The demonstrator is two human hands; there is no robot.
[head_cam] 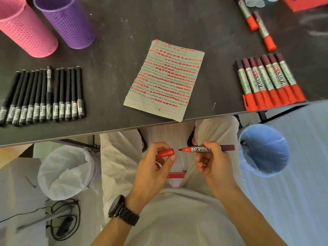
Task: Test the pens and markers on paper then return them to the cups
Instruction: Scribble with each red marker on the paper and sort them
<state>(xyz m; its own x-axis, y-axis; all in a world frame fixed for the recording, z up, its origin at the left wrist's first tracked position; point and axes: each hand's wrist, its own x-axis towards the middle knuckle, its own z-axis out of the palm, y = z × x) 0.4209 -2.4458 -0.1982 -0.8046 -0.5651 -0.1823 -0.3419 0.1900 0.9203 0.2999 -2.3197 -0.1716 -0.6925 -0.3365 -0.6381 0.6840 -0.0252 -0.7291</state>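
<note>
At the far left of the dark table (115,32) a pink cup (26,27) and a purple cup (65,22) stand side by side, both of perforated mesh. Nearer the table edge lies a row of black pens (42,95), capped and packed close together. Below the table, a bin with a white liner (67,171) sits on the floor beside the person's knee. The left hand (154,167), a black watch (122,210) on its wrist, is held over the lap with its fingers curled around a red cap (166,153), whose open end faces right. Mid-table lies the paper (165,79), covered in rows of red strokes and thin dark scribbles. The right hand (213,162) pinches the barrel of an uncapped marker (202,149) between thumb and fingers. The marker is level, its tip pointing left at the cap and just apart from it. On the right of the table a row of red-capped markers (269,82) lies tight together at the edge, and two loose markers (255,23) lie farther back. A bin with a blue liner (264,150) stands at the far right, just beside the marker's tail end.
</note>
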